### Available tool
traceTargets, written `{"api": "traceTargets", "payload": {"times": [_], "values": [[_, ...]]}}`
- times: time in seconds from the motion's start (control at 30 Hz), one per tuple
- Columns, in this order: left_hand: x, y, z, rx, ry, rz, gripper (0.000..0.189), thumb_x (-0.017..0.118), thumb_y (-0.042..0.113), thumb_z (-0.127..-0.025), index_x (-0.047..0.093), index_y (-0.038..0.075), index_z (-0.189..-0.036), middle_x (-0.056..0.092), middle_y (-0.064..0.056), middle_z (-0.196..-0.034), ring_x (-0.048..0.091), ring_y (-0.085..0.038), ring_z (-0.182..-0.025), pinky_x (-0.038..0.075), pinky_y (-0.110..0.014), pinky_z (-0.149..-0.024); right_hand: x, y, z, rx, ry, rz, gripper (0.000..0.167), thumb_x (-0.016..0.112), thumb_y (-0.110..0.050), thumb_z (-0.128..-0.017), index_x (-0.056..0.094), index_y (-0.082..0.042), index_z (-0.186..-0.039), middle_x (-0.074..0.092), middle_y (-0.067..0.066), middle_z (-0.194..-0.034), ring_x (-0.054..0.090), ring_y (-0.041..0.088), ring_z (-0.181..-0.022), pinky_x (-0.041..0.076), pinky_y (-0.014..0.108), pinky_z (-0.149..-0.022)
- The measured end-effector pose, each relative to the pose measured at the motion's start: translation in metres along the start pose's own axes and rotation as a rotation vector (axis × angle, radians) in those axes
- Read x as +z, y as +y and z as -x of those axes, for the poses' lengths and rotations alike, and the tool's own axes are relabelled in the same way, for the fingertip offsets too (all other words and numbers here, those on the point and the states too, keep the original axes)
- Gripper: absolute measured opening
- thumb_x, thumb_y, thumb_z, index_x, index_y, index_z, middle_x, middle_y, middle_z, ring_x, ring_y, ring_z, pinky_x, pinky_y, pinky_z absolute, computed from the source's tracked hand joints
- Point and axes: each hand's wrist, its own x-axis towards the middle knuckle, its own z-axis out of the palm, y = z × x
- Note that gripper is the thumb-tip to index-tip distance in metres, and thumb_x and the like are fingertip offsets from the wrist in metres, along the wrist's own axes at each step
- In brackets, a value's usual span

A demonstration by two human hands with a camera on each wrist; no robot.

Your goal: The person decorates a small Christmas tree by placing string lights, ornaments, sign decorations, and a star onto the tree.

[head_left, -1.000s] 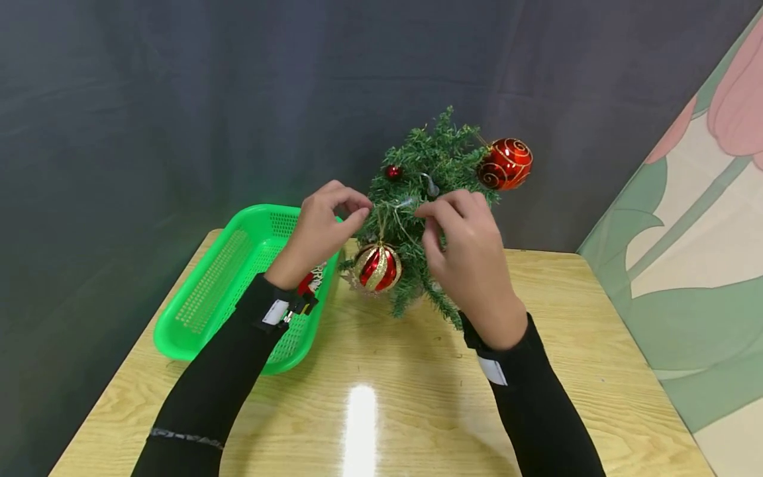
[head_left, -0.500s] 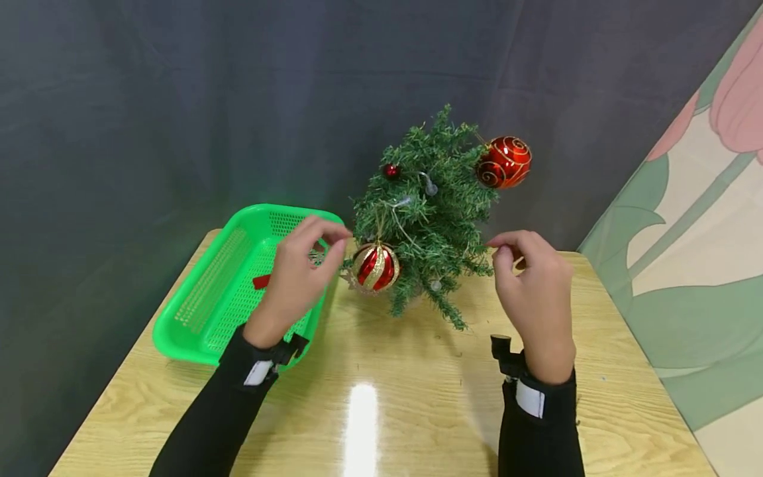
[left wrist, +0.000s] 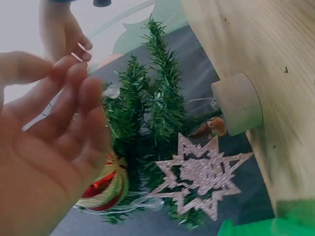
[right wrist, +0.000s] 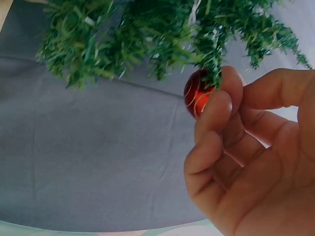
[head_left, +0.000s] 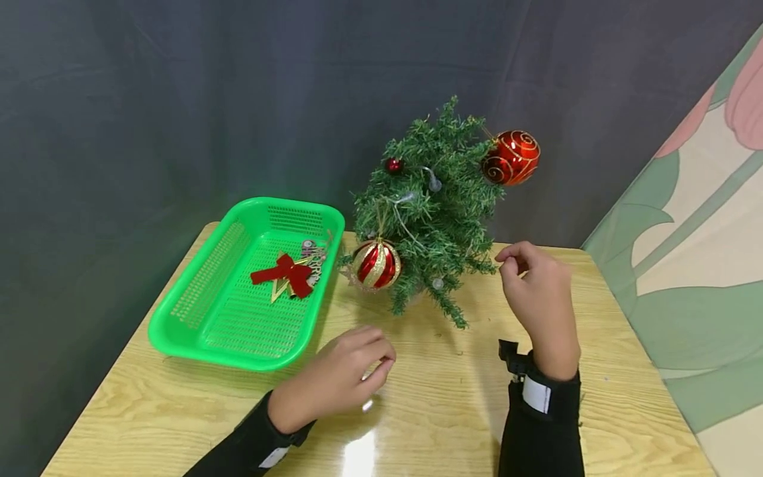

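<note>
My left hand [head_left: 342, 374] hovers over the table front, to the right of the green basket, fingers loosely curled with nothing visible between them. My right hand [head_left: 539, 298] is raised just right of the small Christmas tree [head_left: 441, 199]; its thumb and index finger meet, and I see nothing held there. On the tree's lower left hangs a red and gold striped ball [head_left: 377, 265]. A red ball with gold swirls [head_left: 511, 158] hangs at the upper right, a small dark red ball [head_left: 393, 165] at the upper left. A pink glitter star [left wrist: 202, 172] shows in the left wrist view.
The green basket [head_left: 179, 344] at the left contains a red bow [head_left: 285, 271], a gold star beneath it and a lettered ornament [head_left: 316, 262]. Small clear bulbs [head_left: 435, 183] sit among the branches. A dark curtain [head_left: 238, 99] hangs behind the wooden table [head_left: 596, 371].
Both hands have left the tree's front. The left hand moved down past the basket to the table front, uncovering the bow. The right hand moved right, then stayed nearly still.
</note>
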Motion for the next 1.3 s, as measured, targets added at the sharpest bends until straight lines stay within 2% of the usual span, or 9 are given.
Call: {"api": "traceTargets", "payload": {"times": [0.2, 0.37, 0.53, 0.7, 0.83, 0.93, 1.0, 1.2, 1.3], "values": [[-0.025, 0.0, 0.013, -0.03, -0.112, -0.184, 0.005, 0.069, 0.016, -0.098, 0.07, 0.015, -0.093, 0.063, 0.004, -0.091, 0.059, -0.011, -0.082, 0.053, -0.029, -0.074, -0.002, -0.026, 0.01, -0.129, -0.116, -0.044, 0.027, 0.051, -0.002, -0.099, 0.076, -0.011, -0.094, 0.071, 0.004, -0.081, 0.044, 0.012, -0.053, 0.037, 0.028, -0.053], [-0.059, -0.018, 0.021, -0.13, -0.14, -0.224, 0.003, 0.07, 0.013, -0.097, 0.071, 0.01, -0.098, 0.065, 0.0, -0.094, 0.059, -0.013, -0.081, 0.053, -0.029, -0.071, 0.0, -0.058, 0.027, -0.366, -0.243, -0.203, 0.028, 0.055, 0.004, -0.096, 0.075, -0.015, -0.095, 0.069, -0.007, -0.085, 0.052, 0.004, -0.067, 0.045, 0.024, -0.061], [-0.096, -0.056, 0.02, -0.354, -0.233, -0.166, 0.015, 0.068, 0.013, -0.099, 0.07, 0.005, -0.111, 0.069, -0.008, -0.11, 0.064, -0.021, -0.096, 0.056, -0.037, -0.079, 0.019, -0.094, 0.043, -0.59, -0.466, -0.428, 0.027, 0.057, 0.005, -0.096, 0.073, -0.014, -0.108, 0.071, -0.007, -0.097, 0.058, 0.002, -0.077, 0.051, 0.02, -0.068], [-0.117, -0.112, 0.01, -0.577, -0.366, -0.063, 0.024, 0.058, 0.013, -0.104, 0.062, 0.0, -0.123, 0.068, -0.014, -0.11, 0.057, -0.022, -0.082, 0.049, -0.037, -0.071, 0.053, -0.123, 0.049, -0.618, -0.616, -0.416, 0.034, 0.052, 0.0, -0.099, 0.066, -0.011, -0.128, 0.069, 0.001, -0.121, 0.067, 0.01, -0.104, 0.056, 0.026, -0.087], [-0.116, -0.153, 0.004, -0.699, -0.498, -0.019, 0.039, 0.053, 0.013, -0.107, 0.049, -0.009, -0.139, 0.064, -0.026, -0.124, 0.063, -0.032, -0.093, 0.048, -0.041, -0.076, 0.084, -0.141, 0.047, -0.584, -0.629, -0.364, 0.044, 0.053, 0.001, -0.098, 0.057, -0.008, -0.141, 0.06, 0.008, -0.143, 0.059, 0.021, -0.131, 0.053, 0.035, -0.103], [-0.108, -0.18, 0.002, -0.764, -0.567, -0.003, 0.051, 0.051, 0.016, -0.108, 0.037, -0.01, -0.149, 0.055, -0.031, -0.141, 0.061, -0.041, -0.118, 0.05, -0.049, -0.089, 0.11, -0.15, 0.047, -0.58, -0.595, -0.265, 0.05, 0.054, 0.002, -0.096, 0.052, -0.005, -0.146, 0.05, 0.013, -0.153, 0.053, 0.027, -0.141, 0.052, 0.036, -0.103], [-0.1, -0.194, 0.001, -0.789, -0.584, 0.012, 0.051, 0.051, 0.017, -0.108, 0.037, -0.01, -0.149, 0.054, -0.031, -0.141, 0.058, -0.043, -0.124, 0.05, -0.051, -0.094, 0.128, -0.154, 0.047, -0.604, -0.563, -0.187, 0.05, 0.054, 0.001, -0.096, 0.052, -0.002, -0.146, 0.049, 0.017, -0.154, 0.052, 0.029, -0.141, 0.053, 0.036, -0.103], [-0.077, -0.219, 0.005, -0.785, -0.589, 0.024, 0.028, 0.058, 0.013, -0.105, 0.055, -0.009, -0.123, 0.066, -0.023, -0.106, 0.066, -0.032, -0.084, 0.05, -0.039, -0.074, 0.173, -0.161, 0.04, -0.655, -0.515, 0.017, 0.048, 0.062, -0.005, -0.095, 0.056, 0.0, -0.142, 0.058, 0.019, -0.145, 0.057, 0.03, -0.136, 0.047, 0.04, -0.113], [-0.07, -0.224, 0.007, -0.783, -0.572, 0.01, 0.033, 0.064, 0.009, -0.102, 0.051, -0.011, -0.125, 0.066, -0.023, -0.1, 0.067, -0.03, -0.077, 0.052, -0.037, -0.072, 0.189, -0.162, 0.035, -0.615, -0.553, 0.098, 0.041, 0.065, -0.01, -0.096, 0.06, -0.003, -0.136, 0.063, 0.015, -0.137, 0.059, 0.029, -0.132, 0.044, 0.047, -0.115]]}}
